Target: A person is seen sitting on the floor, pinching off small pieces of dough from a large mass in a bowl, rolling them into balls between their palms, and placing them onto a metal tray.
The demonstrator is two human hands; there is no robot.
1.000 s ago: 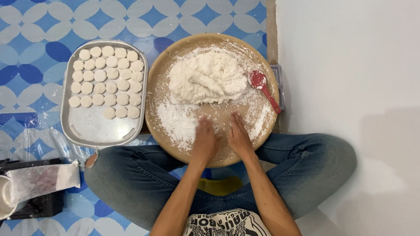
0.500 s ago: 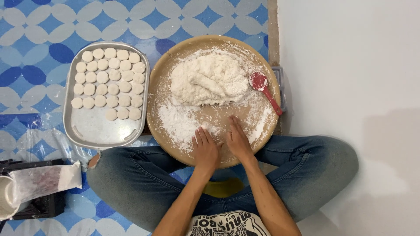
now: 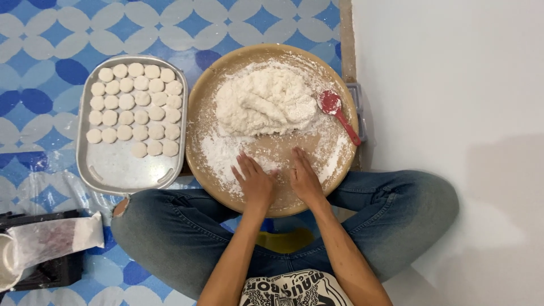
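I sit cross-legged on the floor with a round wooden board (image 3: 198, 130) dusted with white flour in front of my knees. A big lump of white dough (image 3: 263, 102) lies on its far half. My left hand (image 3: 255, 181) and my right hand (image 3: 304, 177) rest flat, palms down, on the floured near part of the board, side by side, with the fingers spread. Whether anything lies under the palms is hidden. A red spoon (image 3: 339, 115) lies at the board's right edge.
A metal tray (image 3: 122, 170) to the left of the board holds several rows of small round dough discs (image 3: 133, 107). A plastic bag of white flour (image 3: 48, 241) lies at the lower left on a black object. A white wall borders the right side.
Both hands have slid forward over the flour, away from my body, and the fingers have spread apart. The camera view shifted slightly.
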